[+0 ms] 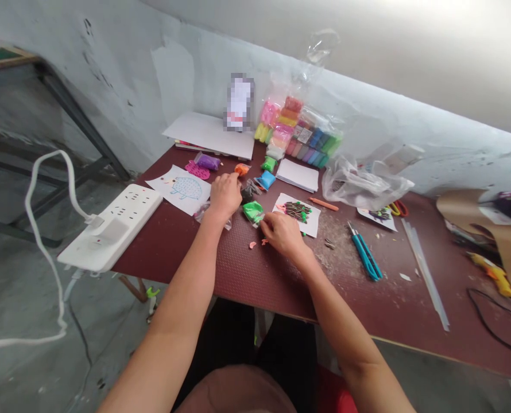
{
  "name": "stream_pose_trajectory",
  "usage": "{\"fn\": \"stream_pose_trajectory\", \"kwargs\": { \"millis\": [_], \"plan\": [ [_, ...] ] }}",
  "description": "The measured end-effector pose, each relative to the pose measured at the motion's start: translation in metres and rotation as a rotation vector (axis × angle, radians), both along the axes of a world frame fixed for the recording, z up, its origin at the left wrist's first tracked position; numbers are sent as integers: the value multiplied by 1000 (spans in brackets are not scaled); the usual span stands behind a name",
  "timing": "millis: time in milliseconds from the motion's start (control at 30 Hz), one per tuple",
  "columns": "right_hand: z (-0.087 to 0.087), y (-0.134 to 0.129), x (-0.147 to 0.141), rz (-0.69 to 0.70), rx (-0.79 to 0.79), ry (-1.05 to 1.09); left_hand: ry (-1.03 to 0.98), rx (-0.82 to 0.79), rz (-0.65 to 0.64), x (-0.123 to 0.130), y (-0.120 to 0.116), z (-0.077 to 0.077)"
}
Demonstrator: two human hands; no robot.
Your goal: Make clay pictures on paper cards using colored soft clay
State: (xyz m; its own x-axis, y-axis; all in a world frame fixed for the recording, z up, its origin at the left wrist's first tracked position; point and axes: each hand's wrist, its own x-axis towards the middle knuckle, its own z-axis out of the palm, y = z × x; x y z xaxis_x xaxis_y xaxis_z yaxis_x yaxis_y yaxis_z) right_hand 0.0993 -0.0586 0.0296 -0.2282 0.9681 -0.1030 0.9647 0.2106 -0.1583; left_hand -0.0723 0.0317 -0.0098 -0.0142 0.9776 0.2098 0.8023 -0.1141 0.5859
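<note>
Evidently, the dark red tabletop [247,281] is shared out by reach: the bagged coloured clay [281,133] is stood at the back, presumably as stock. The card with twigs [313,226] is laid flat beside the right hand [283,232], likely so that it can be seen. The left hand [226,194] is stretched to the orange packet [242,169]; whether it is clamped there cannot be told. The right hand is held curled by the nearer green packet [252,212], its grip hidden. Orange scraps [252,245] are scattered near it.
</note>
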Motion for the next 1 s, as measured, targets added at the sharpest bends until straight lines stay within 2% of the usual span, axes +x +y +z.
{"fn": "stream_pose_trajectory", "kwargs": {
  "millis": [133, 367, 700, 867, 1000],
  "plan": [
    [-2, -3, 2, -14, -4, 42, 104, -28, 18, 0, -3, -4],
    [-5, 1, 11, -41, -9, 89, 119, 22, 24, -1, 0, -2],
    [-5, 0, 7, -60, -1, 18, -110, 232, 23, 2, 3, -1],
    [-3, -1, 9, -78, 18, 32, -273, 291, -74, 10, 3, 1],
    [-3, -1, 12, -76, 37, 76, -462, 269, -151, 15, 2, 6]
  ]
}}
